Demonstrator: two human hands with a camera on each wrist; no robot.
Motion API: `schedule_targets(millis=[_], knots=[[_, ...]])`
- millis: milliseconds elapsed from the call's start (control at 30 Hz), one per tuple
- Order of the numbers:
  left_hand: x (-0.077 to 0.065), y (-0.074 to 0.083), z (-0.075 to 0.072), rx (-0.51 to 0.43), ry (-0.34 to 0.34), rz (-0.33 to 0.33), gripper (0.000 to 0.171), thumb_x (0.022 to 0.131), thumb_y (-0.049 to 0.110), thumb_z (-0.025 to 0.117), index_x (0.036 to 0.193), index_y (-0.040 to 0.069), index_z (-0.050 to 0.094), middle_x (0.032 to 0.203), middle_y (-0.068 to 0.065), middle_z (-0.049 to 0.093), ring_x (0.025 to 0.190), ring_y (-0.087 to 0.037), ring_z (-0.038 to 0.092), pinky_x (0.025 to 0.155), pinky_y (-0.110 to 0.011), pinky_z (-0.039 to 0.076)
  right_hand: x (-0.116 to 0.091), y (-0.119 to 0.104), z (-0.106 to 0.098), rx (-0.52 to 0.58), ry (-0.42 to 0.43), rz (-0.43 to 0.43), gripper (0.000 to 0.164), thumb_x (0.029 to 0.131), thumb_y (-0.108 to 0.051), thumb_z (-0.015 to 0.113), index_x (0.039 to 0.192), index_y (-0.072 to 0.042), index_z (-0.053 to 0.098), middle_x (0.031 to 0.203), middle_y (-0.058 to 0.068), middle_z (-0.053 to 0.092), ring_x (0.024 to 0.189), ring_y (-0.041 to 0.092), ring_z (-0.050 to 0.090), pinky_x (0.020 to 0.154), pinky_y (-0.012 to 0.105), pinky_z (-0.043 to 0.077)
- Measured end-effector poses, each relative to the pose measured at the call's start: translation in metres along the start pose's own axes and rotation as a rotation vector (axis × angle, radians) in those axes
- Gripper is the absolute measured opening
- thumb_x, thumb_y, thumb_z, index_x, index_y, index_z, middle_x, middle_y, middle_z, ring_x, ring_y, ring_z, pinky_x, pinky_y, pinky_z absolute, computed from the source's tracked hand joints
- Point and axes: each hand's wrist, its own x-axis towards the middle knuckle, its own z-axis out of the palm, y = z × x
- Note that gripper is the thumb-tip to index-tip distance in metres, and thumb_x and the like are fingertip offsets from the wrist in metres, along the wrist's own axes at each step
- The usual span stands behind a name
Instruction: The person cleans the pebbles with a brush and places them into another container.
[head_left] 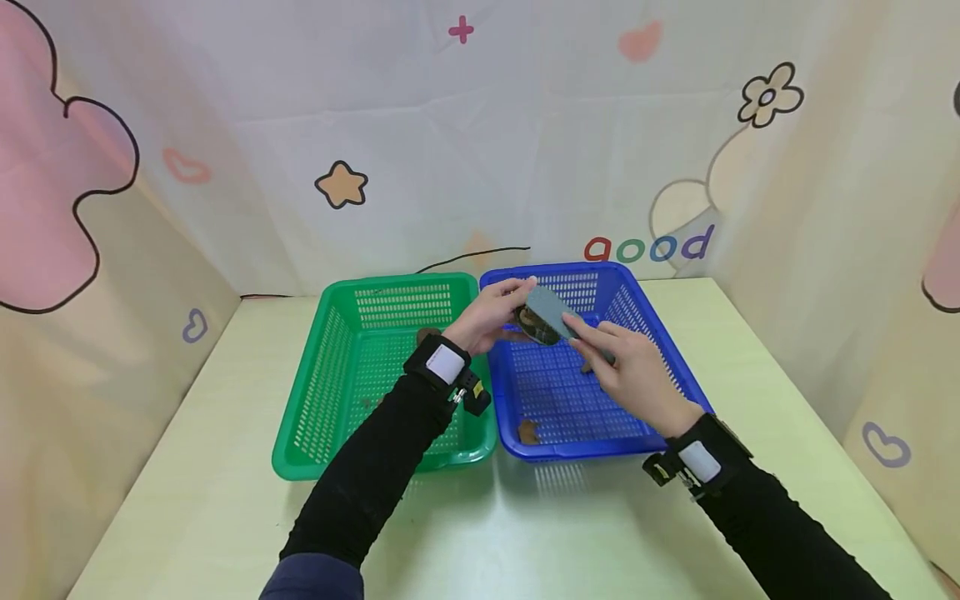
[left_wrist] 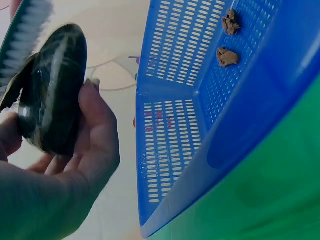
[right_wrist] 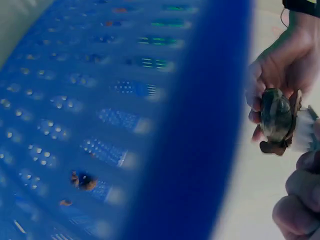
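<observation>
My left hand [head_left: 489, 319] grips a dark, glossy, oval shell-like thing [left_wrist: 56, 95] above the rear left of the blue basket [head_left: 577, 451]. A ragged brown layer clings to one side of it; its exact kind cannot be told. In my right hand [head_left: 641, 371] is a scrub brush [head_left: 551, 308] with a grey-blue back, held by its handle. Its white bristles [left_wrist: 27, 42] face the brown-coated side, close against it. From the right wrist view, the right fingers [right_wrist: 300, 200] are curled, and the brush is mostly cut off at the frame edge.
A green basket [head_left: 288, 437] stands left of the blue one, side by side on the pale table [head_left: 187, 492]. Brown lumps [head_left: 528, 432] lie in the blue basket, and a brown thing [head_left: 427, 334] shows in the green one. A printed curtain [head_left: 420, 100] hangs behind.
</observation>
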Motion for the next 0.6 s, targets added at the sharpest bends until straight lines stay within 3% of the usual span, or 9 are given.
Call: schedule_targets(millis=[133,433,600], knots=[[-0.002,0.000,-0.002,0.005,0.006,-0.007,0.042,0.103,0.036,0.042,0.136,0.012,0.052,0.132,-0.015,0.052,0.119,-0.029,0.053,0.101,-0.054,0.047,0.006,-0.002,0.001,-0.042,0.001,0.014,0.040,0.090,-0.009,0.067,0.130,-0.011,0.062,0.067,0.001,0.055,0.057,0.007,0.043,0.047,0.019,0.032],[-0.005,-0.003,-0.006,0.010,-0.056,0.043,0.042,0.103,0.034,0.041,0.139,0.013,0.050,0.130,-0.014,0.054,0.123,-0.032,0.054,0.100,-0.048,0.048,0.005,-0.001,-0.009,-0.037,-0.018,0.046,0.039,0.091,-0.007,0.066,0.129,-0.008,0.062,0.065,0.002,0.052,0.053,0.007,0.037,0.045,0.019,0.029],[-0.004,0.000,-0.001,-0.007,-0.064,0.064,0.041,0.104,0.031,0.040,0.140,0.012,0.049,0.133,-0.014,0.054,0.117,-0.029,0.057,0.098,-0.045,0.048,0.002,-0.005,-0.008,0.050,-0.039,0.042,0.039,0.093,-0.008,0.063,0.132,-0.008,0.060,0.071,0.002,0.060,0.058,0.006,0.047,0.047,0.018,0.034]])
